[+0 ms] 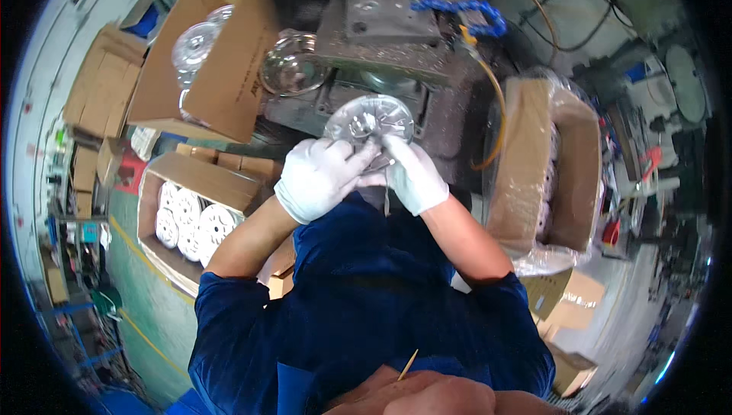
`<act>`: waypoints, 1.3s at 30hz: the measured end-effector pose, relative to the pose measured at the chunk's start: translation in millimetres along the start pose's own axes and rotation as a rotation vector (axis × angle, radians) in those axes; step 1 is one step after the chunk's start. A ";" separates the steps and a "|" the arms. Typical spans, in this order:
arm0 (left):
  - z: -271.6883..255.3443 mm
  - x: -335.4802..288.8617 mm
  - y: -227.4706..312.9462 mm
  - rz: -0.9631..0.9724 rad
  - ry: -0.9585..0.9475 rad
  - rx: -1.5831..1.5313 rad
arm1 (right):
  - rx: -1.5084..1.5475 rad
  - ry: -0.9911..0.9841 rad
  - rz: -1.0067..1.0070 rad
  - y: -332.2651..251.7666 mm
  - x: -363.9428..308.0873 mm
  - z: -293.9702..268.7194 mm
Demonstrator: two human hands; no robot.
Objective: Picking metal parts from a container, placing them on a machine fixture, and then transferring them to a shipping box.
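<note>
A shiny, round metal disc (370, 116) with a raised centre and a ribbed-looking surface is in front of my body, just short of the machine. My left hand (322, 178), in a white glove, grips its near left side, with the fingers reaching toward the middle. In a matching glove, my right hand (412, 176) holds the near right side, thumb and fingers close to the left fingertips. The gloves cover the disc's near edge. Beyond it, the machine's heavy metal die block (393, 18) has another round piece (387, 81) beneath it.
A shiny metal bowl-shaped part (293, 64) sits left of the die. Cardboard boxes hold shiny discs (196, 45) at upper left and white slotted discs (187, 217) at lower left. Right stands a plastic-lined carton (522, 163) with more discs. A yellow hose (499, 102) and blue coiled tube (461, 9) hang beside the machine.
</note>
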State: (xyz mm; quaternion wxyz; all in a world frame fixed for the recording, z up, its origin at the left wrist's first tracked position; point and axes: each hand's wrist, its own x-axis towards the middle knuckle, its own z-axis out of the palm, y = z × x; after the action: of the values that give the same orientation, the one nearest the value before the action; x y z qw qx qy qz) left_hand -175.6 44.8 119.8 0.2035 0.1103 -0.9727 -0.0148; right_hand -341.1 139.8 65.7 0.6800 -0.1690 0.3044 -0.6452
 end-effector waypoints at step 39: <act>77.3 220.5 -192.5 -0.865 0.023 -0.472 | -0.470 0.383 0.203 53.5 -106.4 -139.8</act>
State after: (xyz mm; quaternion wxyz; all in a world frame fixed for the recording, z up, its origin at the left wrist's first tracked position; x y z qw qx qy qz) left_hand -363.2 -192.8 121.3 0.2087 0.4553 -0.8055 -0.3169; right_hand -386.1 272.8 -52.7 0.6136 -0.1656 0.5831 -0.5060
